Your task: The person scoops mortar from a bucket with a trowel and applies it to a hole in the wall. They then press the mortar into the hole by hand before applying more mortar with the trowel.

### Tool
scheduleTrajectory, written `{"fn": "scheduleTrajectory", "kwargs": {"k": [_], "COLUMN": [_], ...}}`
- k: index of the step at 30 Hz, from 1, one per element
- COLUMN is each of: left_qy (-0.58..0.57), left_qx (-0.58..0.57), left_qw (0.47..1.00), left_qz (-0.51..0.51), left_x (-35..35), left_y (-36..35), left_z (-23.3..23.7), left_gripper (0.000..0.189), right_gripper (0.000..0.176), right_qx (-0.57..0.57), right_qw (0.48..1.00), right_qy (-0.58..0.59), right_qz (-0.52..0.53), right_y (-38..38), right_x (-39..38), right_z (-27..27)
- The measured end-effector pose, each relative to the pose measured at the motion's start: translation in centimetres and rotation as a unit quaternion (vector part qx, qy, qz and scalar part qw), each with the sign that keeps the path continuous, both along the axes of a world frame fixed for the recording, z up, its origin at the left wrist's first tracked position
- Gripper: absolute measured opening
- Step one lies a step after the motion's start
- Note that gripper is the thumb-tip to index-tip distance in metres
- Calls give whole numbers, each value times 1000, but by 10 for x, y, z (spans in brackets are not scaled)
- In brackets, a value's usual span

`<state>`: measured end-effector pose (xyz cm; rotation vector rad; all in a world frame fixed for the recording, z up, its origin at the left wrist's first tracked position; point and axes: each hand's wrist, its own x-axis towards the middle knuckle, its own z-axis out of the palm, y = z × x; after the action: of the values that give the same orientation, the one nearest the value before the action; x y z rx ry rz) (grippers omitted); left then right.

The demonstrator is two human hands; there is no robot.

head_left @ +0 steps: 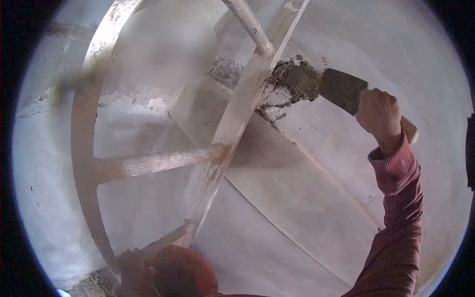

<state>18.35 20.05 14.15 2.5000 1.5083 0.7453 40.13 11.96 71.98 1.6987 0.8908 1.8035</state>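
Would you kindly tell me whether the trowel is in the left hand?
No, the right hand grips the trowel beside the dark patch.

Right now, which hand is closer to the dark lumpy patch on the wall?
Right. The right hand holds a trowel whose blade reaches the dark lumpy patch; the left hand is farther off, bottom left, by the red container.

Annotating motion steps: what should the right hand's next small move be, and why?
Probably press the scraper and draw it across the dark patch toward the ladder. The right hand has it in a closed grip, its front edge appears to meet the patch, and the patch looks lumpy beside the smoother wall.
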Motion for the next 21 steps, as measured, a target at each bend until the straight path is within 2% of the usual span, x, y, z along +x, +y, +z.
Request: {"fn": "scheduleTrajectory", "kwargs": {"k": [1, 3, 4, 6, 7, 9, 10, 13, 14, 15, 16, 17, 18, 19, 21], "left_qy": [1, -33, -33, -26, -27, 7, 6, -29, 0, 28, 27, 20, 13, 13, -8], "left_qx": [0, -122, -120, -194, -194, -273, -277, -233, -49, 137, 137, -68, -269, -267, -3], "left_qw": [1000, 992, 992, 980, 980, 960, 959, 969, 998, 990, 990, 997, 963, 963, 999], "left_qz": [-3, -20, -21, -38, -33, -64, -64, -73, -37, 1, 2, -12, -26, -26, 50], "left_x": [-1, -2, -3, -9, -9, -10, -11, -13, -9, -7, -5, -4, -4, -4, 0], "left_y": [0, 2, 0, -6, -4, -2, -4, -12, -18, -21, -16, -7, -3, -8, -19], "left_z": [0, 1, 9, 35, 45, 58, 58, 45, 27, 10, 23, 49, 63, 54, 27], "left_gripper": [63, 67, 67, 64, 64, 67, 67, 66, 66, 67, 67, 65, 64, 64, 33], "right_gripper": [14, 14, 14, 14, 14, 14, 15, 14, 14, 14, 15, 15, 17, 18, 19], "right_qx": [0, -57, -59, -73, -91, -72, -43, 16, 14, 35, 57, 57, 63, 70, 61], "right_qw": [1000, 997, 997, 997, 996, 997, 998, 998, 998, 998, 997, 997, 997, 992, 990], "right_qy": [1, -33, -28, -3, 20, 38, 46, 35, 34, 2, -30, -30, -21, -13, -28], "right_qz": [-3, 44, 48, 27, 9, 16, -4, -51, -51, -45, -38, -38, 32, 102, 122], "right_y": [4, 23, 32, 39, 42, 29, 22, 0, -6, -12, -15, -14, -9, -4, 16], "right_x": [2, 14, 24, 43, 48, 51, 51, 35, 26, 17, 14, 16, 22, 30, 53], "right_z": [-2, -7, -10, -10, -7, 0, 4, 10, 13, 17, 19, 21, 24, 28, 35]}}
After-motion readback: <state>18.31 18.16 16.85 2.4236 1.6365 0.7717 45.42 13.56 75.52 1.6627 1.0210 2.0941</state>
